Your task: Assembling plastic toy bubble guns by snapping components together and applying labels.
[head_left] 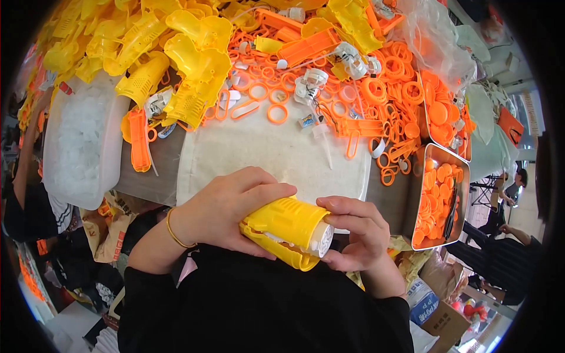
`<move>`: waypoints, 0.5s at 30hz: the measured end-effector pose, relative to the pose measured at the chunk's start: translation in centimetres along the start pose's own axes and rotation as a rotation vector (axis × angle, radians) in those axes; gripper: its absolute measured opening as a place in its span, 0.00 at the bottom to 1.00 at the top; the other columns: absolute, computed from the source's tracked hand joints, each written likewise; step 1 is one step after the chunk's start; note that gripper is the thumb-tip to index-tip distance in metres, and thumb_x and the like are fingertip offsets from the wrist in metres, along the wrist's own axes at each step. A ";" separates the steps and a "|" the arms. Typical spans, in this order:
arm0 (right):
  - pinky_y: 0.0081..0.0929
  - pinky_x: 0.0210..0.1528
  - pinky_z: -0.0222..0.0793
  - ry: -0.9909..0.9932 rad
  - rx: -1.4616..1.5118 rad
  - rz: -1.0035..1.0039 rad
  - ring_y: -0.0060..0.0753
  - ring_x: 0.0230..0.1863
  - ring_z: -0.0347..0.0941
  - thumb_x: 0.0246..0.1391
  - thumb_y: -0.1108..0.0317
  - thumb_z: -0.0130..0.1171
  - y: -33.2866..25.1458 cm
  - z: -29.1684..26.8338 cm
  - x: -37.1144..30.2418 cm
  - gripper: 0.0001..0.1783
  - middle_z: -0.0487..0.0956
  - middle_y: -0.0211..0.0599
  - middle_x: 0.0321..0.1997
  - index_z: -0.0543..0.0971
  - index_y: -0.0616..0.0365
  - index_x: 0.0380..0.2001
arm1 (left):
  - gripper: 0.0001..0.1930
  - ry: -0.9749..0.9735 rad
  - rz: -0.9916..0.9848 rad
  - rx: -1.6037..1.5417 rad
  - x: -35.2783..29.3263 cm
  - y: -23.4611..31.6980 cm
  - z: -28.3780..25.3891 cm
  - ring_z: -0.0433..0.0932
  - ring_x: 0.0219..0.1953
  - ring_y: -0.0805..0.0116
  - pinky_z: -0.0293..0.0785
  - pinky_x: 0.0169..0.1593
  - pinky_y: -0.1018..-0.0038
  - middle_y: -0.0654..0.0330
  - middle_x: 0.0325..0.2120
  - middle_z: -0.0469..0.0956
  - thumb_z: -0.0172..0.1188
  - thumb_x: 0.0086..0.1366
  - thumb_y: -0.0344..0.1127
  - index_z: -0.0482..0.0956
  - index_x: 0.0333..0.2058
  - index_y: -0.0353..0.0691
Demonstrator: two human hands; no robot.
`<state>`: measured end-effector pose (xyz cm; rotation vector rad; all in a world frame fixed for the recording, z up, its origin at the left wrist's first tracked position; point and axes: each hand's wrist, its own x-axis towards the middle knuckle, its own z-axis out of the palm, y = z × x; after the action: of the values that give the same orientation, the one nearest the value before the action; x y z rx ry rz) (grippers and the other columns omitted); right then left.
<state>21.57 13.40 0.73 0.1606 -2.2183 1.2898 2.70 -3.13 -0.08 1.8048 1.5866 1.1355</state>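
Close to my body, my two hands hold a yellow plastic housing (288,226) made of two half shells, with a gap along the seam facing me. A white round part (322,239) sits in its right end. My left hand (232,206) wraps round the left end, its thumb hidden or only partly in view. My right hand (359,235) grips the right end, fingers on the top rim and thumb below, beside the white part. What lies inside the shells is mostly hidden.
A white work mat (235,153) lies ahead. Behind it are heaps of orange rings (278,113), white motor units (310,82) and yellow shells (200,70). A translucent tub (53,147) stands left; a metal tray (465,200) of orange discs stands right. Other people (500,259) are at the far right.
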 end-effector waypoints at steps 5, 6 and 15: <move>0.36 0.41 0.78 -0.026 -0.103 -0.087 0.49 0.42 0.77 0.43 0.61 0.67 0.0 0.1 -0.4 0.22 0.74 0.51 0.43 0.74 0.68 0.37 | 0.41 0.044 0.006 0.016 0.0 0.1 0.3 0.74 0.37 0.58 0.74 0.38 0.70 0.56 0.37 0.71 0.74 0.38 0.48 0.69 0.52 0.42; 0.36 0.41 0.78 -0.026 -0.103 -0.087 0.49 0.42 0.77 0.43 0.61 0.67 0.0 0.1 -0.3 0.22 0.74 0.51 0.43 0.74 0.68 0.37 | 0.41 0.044 0.006 0.017 0.0 0.1 0.3 0.74 0.37 0.58 0.74 0.38 0.70 0.56 0.37 0.71 0.74 0.38 0.48 0.69 0.52 0.42; 0.31 0.44 0.74 -0.028 0.067 0.086 0.44 0.46 0.75 0.41 0.65 0.69 0.3 -0.1 -0.4 0.25 0.73 0.50 0.48 0.73 0.65 0.41 | 0.37 0.032 -0.009 0.046 0.2 0.0 0.1 0.76 0.37 0.58 0.74 0.39 0.70 0.57 0.37 0.74 0.75 0.36 0.45 0.72 0.47 0.39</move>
<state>21.87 13.59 0.36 0.1100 -2.2282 1.4178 2.79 -2.89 -0.10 1.8155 1.6506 1.1376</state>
